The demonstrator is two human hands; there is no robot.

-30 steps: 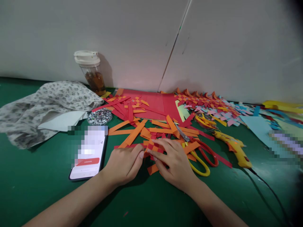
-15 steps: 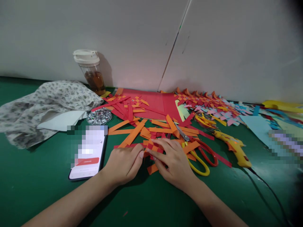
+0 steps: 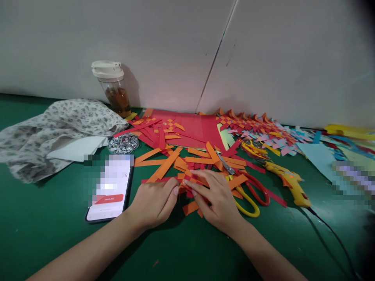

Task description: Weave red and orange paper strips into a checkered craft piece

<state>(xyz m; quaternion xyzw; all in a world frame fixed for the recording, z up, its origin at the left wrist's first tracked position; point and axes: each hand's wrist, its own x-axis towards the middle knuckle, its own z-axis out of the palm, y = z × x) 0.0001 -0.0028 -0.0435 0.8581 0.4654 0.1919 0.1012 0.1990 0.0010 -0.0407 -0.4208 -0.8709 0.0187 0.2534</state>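
A small woven piece of red and orange paper strips [image 3: 191,178] lies on the green table [image 3: 43,226] between my hands. My left hand [image 3: 154,203] is curled, its fingertips pinching the left edge of the woven piece. My right hand [image 3: 216,199] lies over the piece's right side, fingers bent and pressing on its strips. Loose orange and red strips [image 3: 166,162] are scattered just beyond both hands.
A phone [image 3: 109,187] lies left of my left hand. Red-and-yellow scissors [image 3: 249,193] and a yellow glue gun [image 3: 288,183] lie right of my right hand. Behind are red paper sheets [image 3: 190,127], finished woven pieces [image 3: 252,125], a dish of googly eyes [image 3: 123,143], a lidded cup [image 3: 113,88] and patterned cloth [image 3: 58,125].
My right hand has slid slightly right and back along the woven piece, which has turned a little. My left hand has stayed put.
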